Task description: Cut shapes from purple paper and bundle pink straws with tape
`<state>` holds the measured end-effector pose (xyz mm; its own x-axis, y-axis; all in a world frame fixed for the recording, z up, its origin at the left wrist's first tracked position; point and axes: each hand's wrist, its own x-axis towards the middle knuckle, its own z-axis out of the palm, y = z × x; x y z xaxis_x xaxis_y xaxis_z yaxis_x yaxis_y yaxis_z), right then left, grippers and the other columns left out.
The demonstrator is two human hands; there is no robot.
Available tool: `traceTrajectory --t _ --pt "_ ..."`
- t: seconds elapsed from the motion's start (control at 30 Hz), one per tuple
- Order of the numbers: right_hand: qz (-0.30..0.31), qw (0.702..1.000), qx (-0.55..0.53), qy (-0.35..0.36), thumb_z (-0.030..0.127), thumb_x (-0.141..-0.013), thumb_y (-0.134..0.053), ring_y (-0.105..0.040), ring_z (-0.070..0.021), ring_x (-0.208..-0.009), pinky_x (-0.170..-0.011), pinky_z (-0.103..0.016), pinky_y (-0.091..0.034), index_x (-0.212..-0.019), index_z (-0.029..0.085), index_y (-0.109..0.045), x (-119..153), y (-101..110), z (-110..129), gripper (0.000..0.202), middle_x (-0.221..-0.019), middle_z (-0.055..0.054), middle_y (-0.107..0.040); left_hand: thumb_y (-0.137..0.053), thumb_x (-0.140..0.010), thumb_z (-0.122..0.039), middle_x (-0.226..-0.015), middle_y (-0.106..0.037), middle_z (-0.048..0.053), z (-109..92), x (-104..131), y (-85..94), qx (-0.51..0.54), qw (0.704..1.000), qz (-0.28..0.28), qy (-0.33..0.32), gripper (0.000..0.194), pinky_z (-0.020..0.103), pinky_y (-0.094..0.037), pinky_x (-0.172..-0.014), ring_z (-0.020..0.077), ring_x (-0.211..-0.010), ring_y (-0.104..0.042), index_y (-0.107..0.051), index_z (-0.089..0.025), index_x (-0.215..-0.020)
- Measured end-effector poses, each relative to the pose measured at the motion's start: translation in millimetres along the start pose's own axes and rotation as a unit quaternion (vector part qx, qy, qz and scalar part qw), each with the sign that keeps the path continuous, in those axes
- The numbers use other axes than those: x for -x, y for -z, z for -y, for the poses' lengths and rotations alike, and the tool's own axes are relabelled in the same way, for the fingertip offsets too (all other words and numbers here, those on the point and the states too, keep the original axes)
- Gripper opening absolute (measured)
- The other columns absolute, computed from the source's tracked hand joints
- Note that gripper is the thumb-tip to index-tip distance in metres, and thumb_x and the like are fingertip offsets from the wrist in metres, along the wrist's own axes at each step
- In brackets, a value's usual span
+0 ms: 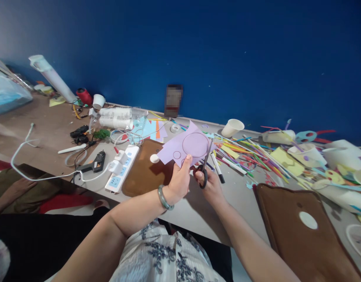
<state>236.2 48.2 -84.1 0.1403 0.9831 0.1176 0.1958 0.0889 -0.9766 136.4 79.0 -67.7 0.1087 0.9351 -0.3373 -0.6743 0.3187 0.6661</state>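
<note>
A sheet of purple paper (171, 147) with a large circle and smaller circles drawn on it is pinched in my left hand (180, 178), thumb on top. My right hand (211, 186) grips black-handled scissors (203, 177), fingers in the loops. The blades point up and away along the paper's right edge, beside the large circle. Whether the blades are cutting into the paper, I cannot tell. A brown mat (145, 168) lies under and left of the paper, with a white round piece (154, 158) on it.
To the left are a power strip (123, 168), a glue gun (95, 162) and stacked paper cups (115, 118). Right of my hands lie markers (218, 168) and many coloured pipe cleaners (262, 156). A phone (173, 100) leans on the blue wall. Another brown mat (298, 243) is at right. A person's arm (12, 192) shows at far left.
</note>
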Motion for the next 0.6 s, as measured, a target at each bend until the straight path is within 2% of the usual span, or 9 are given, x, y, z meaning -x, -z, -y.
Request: traceTrajectory --t 0.27,0.6 --pt "-0.002 1.000 0.004 0.001 0.065 -0.082 -0.062 -0.042 -0.0154 -0.060 -0.056 -0.031 -0.036 -0.071 0.021 -0.056 0.2 0.9 2.1 0.045 -0.062 0.001 -0.046 -0.078 -0.075 -0.047 -0.091 -0.070 0.004 -2.5 2.4 -2.9 -0.003 1.000 0.000 -0.008 0.039 0.036 -0.050 -0.093 0.0187 -0.091 -0.067 -0.066 -0.018 -0.098" --pt "-0.001 1.000 -0.016 -0.009 0.066 -0.082 -0.062 -0.041 -0.0154 -0.062 -0.056 -0.030 -0.033 -0.073 0.021 -0.056 1.2 0.0 -7.0 0.046 -0.066 0.001 -0.046 -0.077 -0.078 -0.043 -0.096 -0.070 0.005 -5.0 4.8 -4.5 -0.002 1.000 0.005 -0.017 0.035 0.038 -0.049 -0.098 0.0212 -0.098 -0.067 -0.067 -0.018 -0.100"
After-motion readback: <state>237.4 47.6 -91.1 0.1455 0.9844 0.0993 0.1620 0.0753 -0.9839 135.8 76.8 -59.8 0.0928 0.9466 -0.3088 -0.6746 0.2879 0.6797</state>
